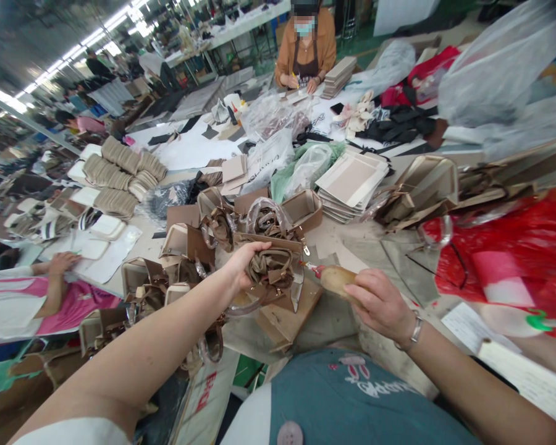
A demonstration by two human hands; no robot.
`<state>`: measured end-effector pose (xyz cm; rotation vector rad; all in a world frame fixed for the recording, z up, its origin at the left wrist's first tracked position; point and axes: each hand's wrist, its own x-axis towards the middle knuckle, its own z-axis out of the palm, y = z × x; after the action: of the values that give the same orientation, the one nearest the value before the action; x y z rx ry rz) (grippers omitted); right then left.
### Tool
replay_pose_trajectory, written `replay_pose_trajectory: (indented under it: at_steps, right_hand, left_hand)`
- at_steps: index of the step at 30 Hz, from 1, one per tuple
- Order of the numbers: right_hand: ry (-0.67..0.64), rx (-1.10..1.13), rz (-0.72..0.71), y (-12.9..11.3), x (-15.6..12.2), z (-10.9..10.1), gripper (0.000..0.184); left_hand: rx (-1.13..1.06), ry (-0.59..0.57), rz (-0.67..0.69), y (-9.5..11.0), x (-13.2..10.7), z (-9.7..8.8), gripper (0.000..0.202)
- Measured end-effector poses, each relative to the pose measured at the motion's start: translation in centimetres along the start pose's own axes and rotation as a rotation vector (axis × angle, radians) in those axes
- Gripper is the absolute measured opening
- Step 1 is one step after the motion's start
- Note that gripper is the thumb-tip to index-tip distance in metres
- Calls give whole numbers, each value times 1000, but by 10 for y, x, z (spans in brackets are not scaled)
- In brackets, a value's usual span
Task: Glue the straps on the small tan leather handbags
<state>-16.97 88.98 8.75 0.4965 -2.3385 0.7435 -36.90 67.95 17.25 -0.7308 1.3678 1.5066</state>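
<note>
My left hand (248,266) is closed on the edge of a brown handbag (273,269), whose lining is bunched up inside. My right hand (382,306) wraps round a yellowish glue bottle (338,281) with a red-and-white nozzle. The nozzle points left at the bag's side edge; whether it touches cannot be made out. A gold clasp (306,247) hangs by the bag's upper right corner. Below the bag lies a brown panel (291,315). Several more part-made bags (180,241) with plastic-wrapped handles crowd the table just beyond and left of my left hand.
A stack of beige panels (352,182) stands behind the bag. To the right lie a red plastic bag (514,247) and a bottle with a green cap (537,321). Stacked beige pieces (115,173) sit at the left. A co-worker (306,49) works opposite, another person's arm (58,278) at left.
</note>
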Motion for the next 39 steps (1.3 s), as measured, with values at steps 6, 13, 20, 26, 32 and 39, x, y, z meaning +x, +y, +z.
replay_pose_trajectory:
  at_steps: [6,13,20,26,32,39]
  right_hand:
    - [-29,31,60,2,-11,16,37]
    - [-1,111,202,1,-23,28,33]
    - [150,81,283,3,-1,7,35]
    - [245,50,330,4,13,-3,35]
    - [239,62,369,2,5,4,30]
    - [203,91,422,2,-4,13,25]
  left_hand:
    - [78,-2,20,0,1,-1,15]
    - [95,2,-1,2,-4,3,16]
    - [117,-2,-3,2,-2,1,17]
    - [128,25,7,2,-3,0,16]
    - [127,43,-1,2,-3,1,15]
    - [130,15,23,3,0,-2,18]
